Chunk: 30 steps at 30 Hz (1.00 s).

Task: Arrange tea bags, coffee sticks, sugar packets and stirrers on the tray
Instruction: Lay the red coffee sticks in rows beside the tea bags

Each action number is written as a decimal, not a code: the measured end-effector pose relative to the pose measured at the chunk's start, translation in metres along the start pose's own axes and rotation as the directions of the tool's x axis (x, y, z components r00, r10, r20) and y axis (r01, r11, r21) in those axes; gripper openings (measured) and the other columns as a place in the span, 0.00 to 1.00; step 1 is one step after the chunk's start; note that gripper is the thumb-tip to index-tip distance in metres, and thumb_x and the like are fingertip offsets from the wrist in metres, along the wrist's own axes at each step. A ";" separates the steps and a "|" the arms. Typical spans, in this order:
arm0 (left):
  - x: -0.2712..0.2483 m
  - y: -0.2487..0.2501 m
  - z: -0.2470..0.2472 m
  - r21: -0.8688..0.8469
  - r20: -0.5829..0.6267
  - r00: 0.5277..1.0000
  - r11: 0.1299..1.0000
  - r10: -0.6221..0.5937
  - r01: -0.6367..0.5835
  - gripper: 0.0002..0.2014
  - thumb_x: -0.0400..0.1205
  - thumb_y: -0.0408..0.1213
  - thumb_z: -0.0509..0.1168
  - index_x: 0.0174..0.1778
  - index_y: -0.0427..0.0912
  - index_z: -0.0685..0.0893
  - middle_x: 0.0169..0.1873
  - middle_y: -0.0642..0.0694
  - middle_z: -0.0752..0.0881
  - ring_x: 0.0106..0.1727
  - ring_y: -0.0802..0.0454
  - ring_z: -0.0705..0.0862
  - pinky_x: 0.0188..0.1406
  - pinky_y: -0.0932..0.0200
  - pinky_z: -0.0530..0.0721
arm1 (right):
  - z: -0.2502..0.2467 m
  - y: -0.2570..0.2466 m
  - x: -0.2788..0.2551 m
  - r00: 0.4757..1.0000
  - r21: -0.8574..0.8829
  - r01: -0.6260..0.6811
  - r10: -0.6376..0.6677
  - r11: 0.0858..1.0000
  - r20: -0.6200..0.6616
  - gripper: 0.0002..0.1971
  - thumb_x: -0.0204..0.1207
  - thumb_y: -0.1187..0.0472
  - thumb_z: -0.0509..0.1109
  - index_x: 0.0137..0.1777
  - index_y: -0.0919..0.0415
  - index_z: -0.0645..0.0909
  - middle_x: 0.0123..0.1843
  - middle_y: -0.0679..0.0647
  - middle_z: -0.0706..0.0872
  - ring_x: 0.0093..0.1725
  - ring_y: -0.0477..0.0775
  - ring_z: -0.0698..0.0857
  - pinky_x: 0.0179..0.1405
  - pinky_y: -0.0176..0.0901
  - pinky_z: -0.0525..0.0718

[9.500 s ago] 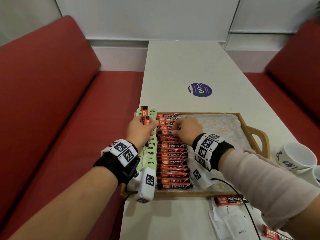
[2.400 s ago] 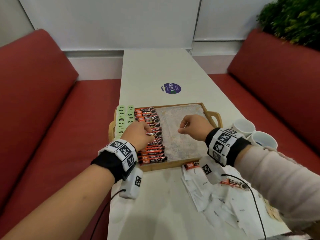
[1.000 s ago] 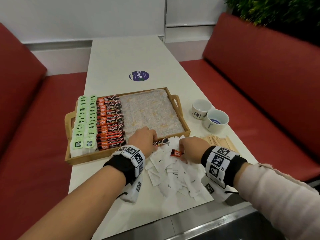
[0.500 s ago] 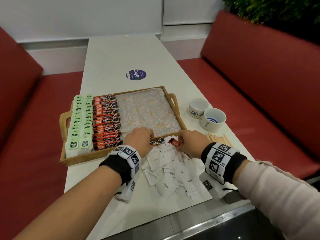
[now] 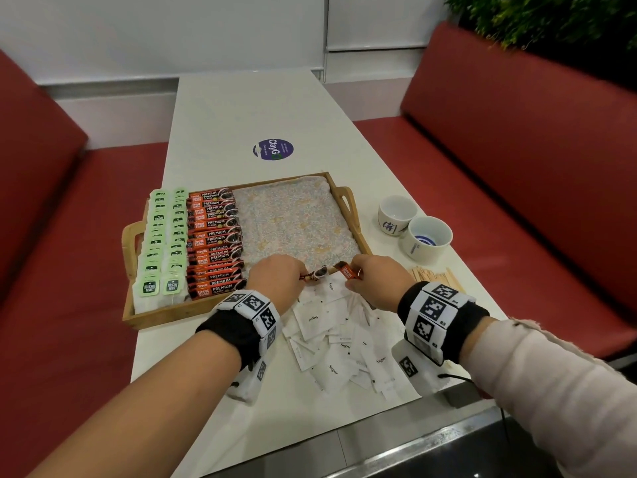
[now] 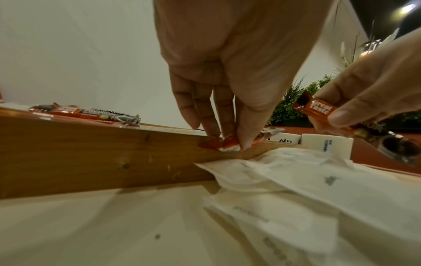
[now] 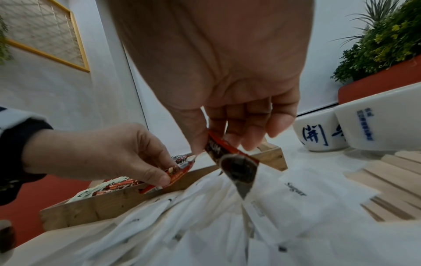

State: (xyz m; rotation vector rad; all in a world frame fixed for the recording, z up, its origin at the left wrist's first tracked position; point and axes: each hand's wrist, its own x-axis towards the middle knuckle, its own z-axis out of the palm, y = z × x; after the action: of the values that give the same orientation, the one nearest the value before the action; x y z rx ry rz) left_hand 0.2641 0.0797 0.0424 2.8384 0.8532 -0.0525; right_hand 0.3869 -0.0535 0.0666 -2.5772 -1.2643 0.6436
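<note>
**Two loose coffee sticks, one in each hand, at the tray's near edge**

We hold our left hand (image 5: 275, 281) pinched on a coffee stick (image 5: 315, 274) right at the near rim of the wooden tray (image 5: 162, 313), its long axis running left-right along that rim. Our right hand (image 5: 377, 282) pinches a second coffee stick (image 5: 346, 270), lifted and tilted above the heap of sugar packets (image 5: 339, 343) on the white table (image 5: 262, 108). The row of coffee sticks (image 5: 213, 243) lies to the far left of both hands, each stick crosswise in the tray, beside the tea bags (image 5: 162, 243). Our left hand is nearer that row, so we judge its stick goes in first, already turned the right way.
</note>
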 end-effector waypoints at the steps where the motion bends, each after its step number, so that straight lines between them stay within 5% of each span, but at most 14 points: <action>1: -0.001 0.000 -0.001 -0.015 -0.005 1.000 1.000 -0.002 0.002 0.15 0.83 0.41 0.59 0.63 0.54 0.85 0.50 0.48 0.87 0.52 0.46 0.85 0.39 0.59 0.76 | 0.000 -0.001 0.000 1.000 0.005 0.004 -0.004 1.000 0.002 0.09 0.81 0.54 0.64 0.55 0.58 0.78 0.43 0.53 0.80 0.44 0.54 0.79 0.42 0.43 0.74; 5: -0.004 0.000 -0.003 -0.109 -0.045 0.999 0.994 -0.024 0.019 0.14 0.84 0.41 0.59 0.62 0.50 0.84 0.51 0.47 0.87 0.53 0.46 0.84 0.42 0.57 0.77 | -0.001 -0.004 0.003 0.999 0.040 0.020 -0.019 0.999 -0.030 0.06 0.84 0.56 0.59 0.51 0.58 0.72 0.42 0.53 0.79 0.43 0.56 0.78 0.40 0.44 0.71; 11: -0.017 -0.020 -0.014 -0.280 -0.093 0.992 0.958 -0.089 0.060 0.10 0.81 0.43 0.65 0.57 0.49 0.82 0.52 0.47 0.87 0.53 0.46 0.84 0.48 0.54 0.81 | -0.006 -0.024 0.006 0.997 0.117 0.053 -0.045 0.992 -0.066 0.07 0.85 0.55 0.55 0.53 0.58 0.69 0.40 0.57 0.83 0.43 0.62 0.83 0.45 0.56 0.82; 17: -0.036 -0.066 -0.033 -0.424 -0.119 0.973 0.896 -0.198 0.130 0.12 0.72 0.41 0.76 0.48 0.52 0.82 0.41 0.56 0.83 0.47 0.54 0.83 0.49 0.55 0.82 | 0.003 -0.064 0.002 0.985 0.171 0.089 -0.061 0.981 -0.164 0.09 0.86 0.53 0.52 0.55 0.57 0.68 0.36 0.47 0.72 0.35 0.53 0.75 0.41 0.51 0.76; 22: -0.048 -0.104 -0.041 -0.520 -0.144 0.954 0.840 -0.263 0.153 0.11 0.73 0.42 0.76 0.47 0.52 0.83 0.41 0.55 0.84 0.45 0.55 0.83 0.44 0.60 0.80 | 0.018 -0.090 -0.003 0.988 0.255 0.086 -0.050 0.963 -0.144 0.04 0.82 0.65 0.55 0.52 0.61 0.62 0.33 0.54 0.73 0.30 0.51 0.72 0.26 0.44 0.66; 24: -0.052 -0.116 -0.043 -0.551 -0.139 0.950 0.819 -0.279 0.160 0.07 0.75 0.42 0.74 0.47 0.51 0.84 0.42 0.54 0.85 0.44 0.56 0.83 0.38 0.66 0.77 | 0.021 -0.097 -0.004 0.994 0.228 0.081 -0.060 0.970 -0.095 0.04 0.81 0.67 0.55 0.51 0.61 0.62 0.33 0.54 0.73 0.30 0.52 0.71 0.26 0.43 0.65; 30: -0.040 -0.136 -0.047 -0.495 -0.177 0.937 0.850 -0.302 0.181 0.02 0.79 0.41 0.70 0.45 0.50 0.84 0.43 0.52 0.86 0.47 0.54 0.81 0.47 0.61 0.73 | 0.016 -0.114 0.008 0.993 0.152 0.115 -0.107 0.982 -0.058 0.04 0.79 0.68 0.60 0.50 0.59 0.71 0.42 0.56 0.77 0.37 0.54 0.75 0.34 0.44 0.72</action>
State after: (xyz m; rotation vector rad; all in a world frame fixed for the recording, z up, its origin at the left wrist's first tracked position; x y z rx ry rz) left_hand 0.1548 0.1781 0.0708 2.2913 1.0988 0.4320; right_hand 0.3038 0.0230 0.0909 -2.3647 -1.2779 0.6254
